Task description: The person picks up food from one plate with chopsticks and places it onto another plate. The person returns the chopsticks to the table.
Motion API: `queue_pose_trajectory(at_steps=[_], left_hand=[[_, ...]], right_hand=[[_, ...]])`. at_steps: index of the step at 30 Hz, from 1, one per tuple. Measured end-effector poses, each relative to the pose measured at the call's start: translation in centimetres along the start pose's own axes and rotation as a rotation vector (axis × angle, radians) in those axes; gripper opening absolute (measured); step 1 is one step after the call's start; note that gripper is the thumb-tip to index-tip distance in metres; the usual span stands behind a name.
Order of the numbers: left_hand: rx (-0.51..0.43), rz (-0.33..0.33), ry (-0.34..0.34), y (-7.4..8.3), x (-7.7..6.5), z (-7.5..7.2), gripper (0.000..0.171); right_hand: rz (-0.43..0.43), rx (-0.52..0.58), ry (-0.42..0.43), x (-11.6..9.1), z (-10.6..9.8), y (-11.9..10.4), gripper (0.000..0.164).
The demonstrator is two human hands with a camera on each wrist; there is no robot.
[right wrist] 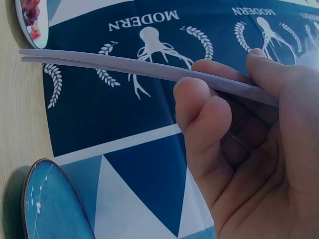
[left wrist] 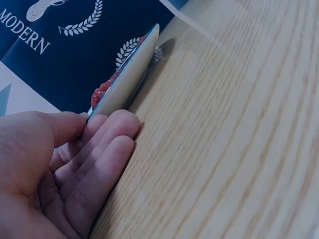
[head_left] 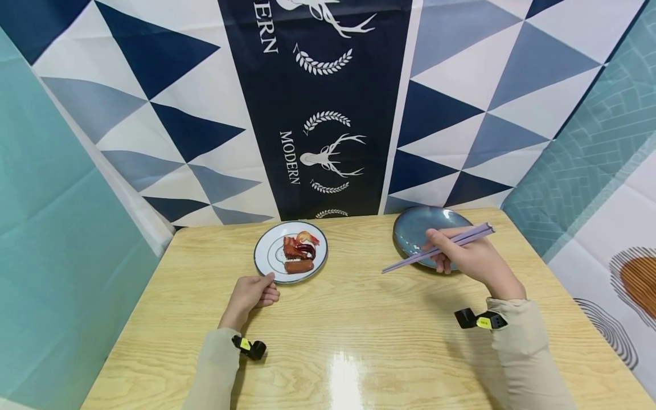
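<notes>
My left hand [head_left: 252, 296] pinches the near left rim of a white plate [head_left: 266, 259] with a dark blue edge, thumb on top and fingers below. On that plate lie a sausage [head_left: 299, 266], a shrimp-like piece [head_left: 307, 238] and some reddish-brown food pieces [head_left: 293, 249]. My right hand [head_left: 468, 256] holds a pair of light purple chopsticks [head_left: 435, 249], whose tips point left and lie close together with nothing between them. Below and behind the right hand stands a blue glazed plate [head_left: 412, 228]; the hand covers part of it. In the right wrist view the chopsticks [right wrist: 124, 64] stretch above the table.
Both plates stand near the back edge of a light wooden table [head_left: 328, 330]. Behind it hangs a patterned cloth [head_left: 328, 114] with triangles and deer heads. More cloth [head_left: 61, 228] closes off the left side, and a patterned one [head_left: 605, 188] the right.
</notes>
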State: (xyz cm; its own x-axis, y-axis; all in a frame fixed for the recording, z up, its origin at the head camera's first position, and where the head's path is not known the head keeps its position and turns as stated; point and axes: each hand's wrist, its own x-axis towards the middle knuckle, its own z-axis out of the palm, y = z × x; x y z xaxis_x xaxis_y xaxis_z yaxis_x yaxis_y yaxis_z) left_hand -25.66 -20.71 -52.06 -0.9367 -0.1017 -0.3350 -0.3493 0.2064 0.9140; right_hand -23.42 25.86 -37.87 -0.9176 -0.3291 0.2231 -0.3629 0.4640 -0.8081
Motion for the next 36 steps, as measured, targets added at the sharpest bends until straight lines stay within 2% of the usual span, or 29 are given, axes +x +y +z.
queue_pose_trajectory(at_steps=[15, 29, 36], left_hand=[[-0.055, -0.009, 0.023, 0.2, -0.2, -0.3, 0.041], [-0.057, -0.048, -0.096, 0.5, 0.1, -0.7, 0.039], [-0.065, -0.067, -0.147, 0.7, 0.3, -1.1, 0.040]], right_hand=[[-0.010, -0.048, -0.050, 0.2, 0.2, -0.2, 0.037], [-0.019, -0.056, -0.070, 0.2, 0.3, -0.2, 0.036], [-0.016, -0.025, -0.103, 0.3, 0.4, -0.1, 0.035]])
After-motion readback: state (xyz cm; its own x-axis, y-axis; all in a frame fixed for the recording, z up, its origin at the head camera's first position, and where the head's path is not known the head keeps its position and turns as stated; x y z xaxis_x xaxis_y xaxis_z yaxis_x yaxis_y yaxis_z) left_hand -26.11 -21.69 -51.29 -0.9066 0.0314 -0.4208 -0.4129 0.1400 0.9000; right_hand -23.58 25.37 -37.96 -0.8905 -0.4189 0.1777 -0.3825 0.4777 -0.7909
